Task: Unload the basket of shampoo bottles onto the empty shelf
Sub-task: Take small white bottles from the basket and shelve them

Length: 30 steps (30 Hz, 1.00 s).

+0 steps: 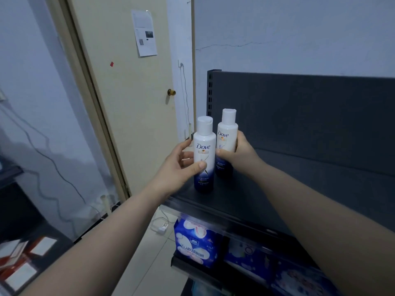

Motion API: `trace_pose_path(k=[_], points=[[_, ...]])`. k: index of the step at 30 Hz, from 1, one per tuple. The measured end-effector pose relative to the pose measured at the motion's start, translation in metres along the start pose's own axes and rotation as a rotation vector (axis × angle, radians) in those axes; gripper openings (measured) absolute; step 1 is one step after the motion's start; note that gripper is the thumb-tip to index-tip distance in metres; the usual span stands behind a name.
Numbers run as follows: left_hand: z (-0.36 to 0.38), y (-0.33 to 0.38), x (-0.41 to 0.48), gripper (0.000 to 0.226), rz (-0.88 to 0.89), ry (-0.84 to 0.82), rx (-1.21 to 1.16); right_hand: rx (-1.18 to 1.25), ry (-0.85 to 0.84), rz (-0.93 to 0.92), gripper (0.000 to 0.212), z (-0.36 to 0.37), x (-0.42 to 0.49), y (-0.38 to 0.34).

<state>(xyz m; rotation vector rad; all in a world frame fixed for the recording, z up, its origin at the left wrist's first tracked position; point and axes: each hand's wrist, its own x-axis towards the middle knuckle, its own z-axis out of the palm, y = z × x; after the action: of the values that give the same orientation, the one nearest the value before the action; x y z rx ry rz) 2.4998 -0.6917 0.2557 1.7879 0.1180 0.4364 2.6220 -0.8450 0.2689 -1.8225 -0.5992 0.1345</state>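
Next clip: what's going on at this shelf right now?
A person is putting two white-and-blue Dove bottles on the dark top shelf, at its left end. The left hand grips the nearer bottle and the right hand grips the farther bottle. Both bottles are upright, with their bases at the shelf surface. Blue packs sit on the shelf below. No basket is in view.

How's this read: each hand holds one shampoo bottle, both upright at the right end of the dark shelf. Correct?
Wrong end. The head view shows both bottles at the left end of the shelf, beside its slotted post. The rest holds: the left hand holds the nearer bottle, the right hand the farther bottle, both upright.
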Motion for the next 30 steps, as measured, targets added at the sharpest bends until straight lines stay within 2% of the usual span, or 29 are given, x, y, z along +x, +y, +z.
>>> trace_pose_path(k=[3,6,9,12,15,20,30], points=[[0.004,0.000,-0.009,0.074,0.042,0.116,0.094,-0.063,0.033,0.000,0.081,-0.005,-0.014,0.003],[0.013,0.006,-0.023,0.079,0.158,0.276,0.254,-0.207,0.148,-0.067,0.079,-0.017,-0.035,0.000],[0.030,0.020,-0.043,0.080,0.299,0.330,0.395,-0.338,0.203,-0.180,0.073,-0.035,-0.065,-0.007],[0.052,0.038,-0.064,0.077,0.348,0.347,0.509,-0.488,0.220,-0.255,0.069,-0.060,-0.104,-0.016],[0.086,0.055,-0.088,0.076,0.347,0.284,0.541,-0.642,0.233,-0.278,0.067,-0.093,-0.151,-0.022],[0.162,0.080,-0.127,0.075,0.405,0.131,0.589,-0.824,0.300,-0.202,0.066,-0.164,-0.242,-0.021],[0.334,0.127,-0.220,0.071,0.525,-0.180,0.489,-1.009,0.501,0.023,0.066,-0.298,-0.425,-0.008]])
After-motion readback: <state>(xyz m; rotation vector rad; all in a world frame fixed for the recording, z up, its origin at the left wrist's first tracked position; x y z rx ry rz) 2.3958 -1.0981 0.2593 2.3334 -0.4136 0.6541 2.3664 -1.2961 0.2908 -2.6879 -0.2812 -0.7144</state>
